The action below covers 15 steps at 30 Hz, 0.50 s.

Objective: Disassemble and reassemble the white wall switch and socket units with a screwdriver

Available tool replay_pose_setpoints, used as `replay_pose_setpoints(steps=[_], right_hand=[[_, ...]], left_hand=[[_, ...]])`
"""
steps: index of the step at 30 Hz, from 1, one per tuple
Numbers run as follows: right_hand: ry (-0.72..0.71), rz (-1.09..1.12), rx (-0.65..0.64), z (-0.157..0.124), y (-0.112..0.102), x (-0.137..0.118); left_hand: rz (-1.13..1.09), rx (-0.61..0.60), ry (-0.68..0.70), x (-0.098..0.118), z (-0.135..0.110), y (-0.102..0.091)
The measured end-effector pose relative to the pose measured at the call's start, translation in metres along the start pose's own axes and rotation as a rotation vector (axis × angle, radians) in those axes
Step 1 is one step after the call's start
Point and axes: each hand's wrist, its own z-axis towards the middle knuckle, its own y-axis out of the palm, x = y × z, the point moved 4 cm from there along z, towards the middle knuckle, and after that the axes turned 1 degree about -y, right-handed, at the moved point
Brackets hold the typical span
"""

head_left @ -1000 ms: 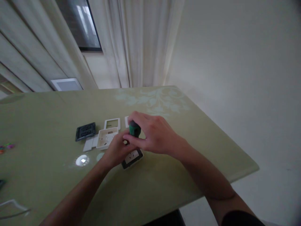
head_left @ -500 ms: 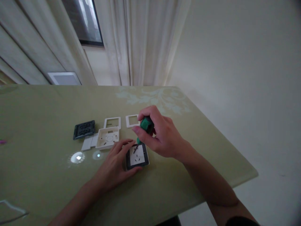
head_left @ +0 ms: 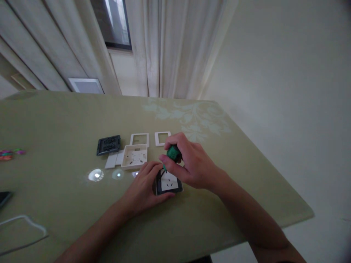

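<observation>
Green plastic is showing between the fingers of the right hand point(head_left: 193, 168), which is gripping the handle of a screwdriver point(head_left: 173, 153) in a closed fist and pointing its shaft down at the top left corner of a socket plate point(head_left: 169, 182). That plate, white-faced in a dark frame, is lying flat on the olive table point(head_left: 68, 120), near its front edge. The left hand point(head_left: 144, 188) is clasping the plate from the left, fingers along its far side and thumb against its near edge. Just beyond the hands a white back box point(head_left: 135, 156) is sitting open side up, with two white frames point(head_left: 139, 139) behind it and a black module point(head_left: 108, 144) lying to its left.
</observation>
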Motion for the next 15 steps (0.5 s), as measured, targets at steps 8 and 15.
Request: replay_pose_setpoints(steps=[8, 15], right_hand=[[-0.01, -0.019, -0.019, -0.0012, 0.0019, -0.0015], [-0.005, -0.016, -0.019, -0.0011, 0.0001, 0.0004]], left_hand=[[-0.012, 0.0, -0.002, 0.0042, 0.0027, -0.0024], [0.008, -0.014, 0.0, 0.0046, 0.0029, -0.0026]])
